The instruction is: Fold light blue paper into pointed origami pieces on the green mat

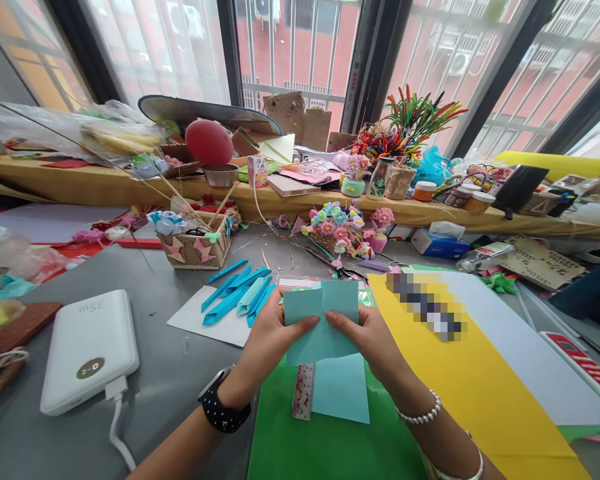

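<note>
A light-blue sheet of paper (305, 343) with a crease down its middle is held up between both hands. My left hand (275, 333) pinches its left side, thumb on the front face and fingers behind. On the right side my right hand (373, 333) grips it the same way, the two thumbs nearly meeting at the crease. Below, a second light-blue sheet (343, 393) lies on a green mat (300, 443), beside a narrow patterned ruler (303, 393). Several folded blue paper strips (237, 293) rest on a white sheet (187, 317) to the left.
A white power bank (93, 347) with a cable lies at left. Yellow paper (475, 387) covers the right side. Behind stand a decorated cardboard basket (197, 247), handmade flowers (337, 227), pliers (345, 270) and a blue tissue box (440, 243). A cluttered ledge (290, 200) runs below the windows.
</note>
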A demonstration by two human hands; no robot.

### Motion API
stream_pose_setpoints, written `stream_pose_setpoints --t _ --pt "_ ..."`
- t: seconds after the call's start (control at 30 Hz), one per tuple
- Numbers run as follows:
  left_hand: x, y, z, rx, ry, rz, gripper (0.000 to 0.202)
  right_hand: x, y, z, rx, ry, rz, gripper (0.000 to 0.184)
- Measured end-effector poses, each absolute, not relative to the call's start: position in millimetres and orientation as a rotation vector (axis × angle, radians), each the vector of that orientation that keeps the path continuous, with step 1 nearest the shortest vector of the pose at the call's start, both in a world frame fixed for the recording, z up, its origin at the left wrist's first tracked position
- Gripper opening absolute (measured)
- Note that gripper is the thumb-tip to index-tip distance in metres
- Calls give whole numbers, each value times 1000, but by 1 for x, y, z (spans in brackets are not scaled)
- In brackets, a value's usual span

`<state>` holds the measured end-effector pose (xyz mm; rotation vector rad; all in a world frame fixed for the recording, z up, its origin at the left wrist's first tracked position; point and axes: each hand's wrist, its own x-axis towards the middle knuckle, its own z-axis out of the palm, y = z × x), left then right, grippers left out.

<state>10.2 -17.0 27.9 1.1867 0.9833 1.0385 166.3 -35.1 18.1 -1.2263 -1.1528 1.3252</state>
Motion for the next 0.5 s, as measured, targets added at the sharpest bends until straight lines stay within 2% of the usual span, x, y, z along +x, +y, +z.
stream_pose_setpoints --t 0.3,0.5 --pt "12 -21 32 1198 977 1055 40 163 -35 18 -1112 -967 1513 34" --pt "11 -18 29 1197 982 1032 43 166 -35 16 -1247 -1160 1315 31"
